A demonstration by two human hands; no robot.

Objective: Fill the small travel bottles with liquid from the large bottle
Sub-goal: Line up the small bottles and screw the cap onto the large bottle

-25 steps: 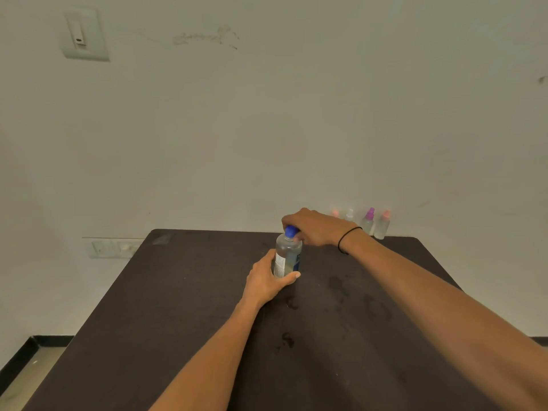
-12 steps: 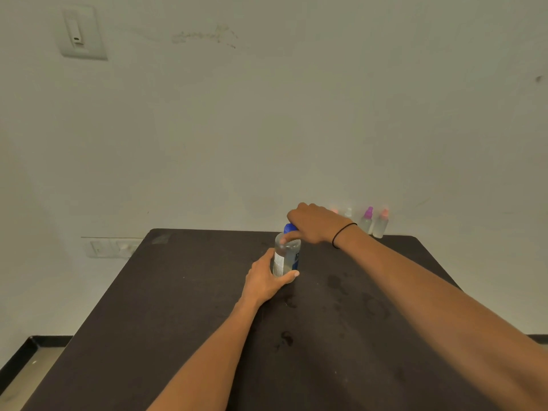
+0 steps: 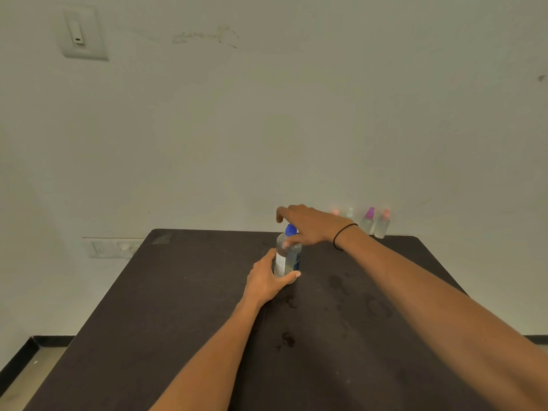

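Nothing legible from here: the large bottle [image 3: 287,256] carries a white-and-blue label [image 3: 280,264], but its print is too small and blurred to read any word, brand or number.

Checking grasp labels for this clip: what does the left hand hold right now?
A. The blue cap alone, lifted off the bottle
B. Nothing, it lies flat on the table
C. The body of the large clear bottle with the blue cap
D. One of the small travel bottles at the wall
C: the left hand has its fingers and thumb wrapped round the large bottle, which stands on the dark table.
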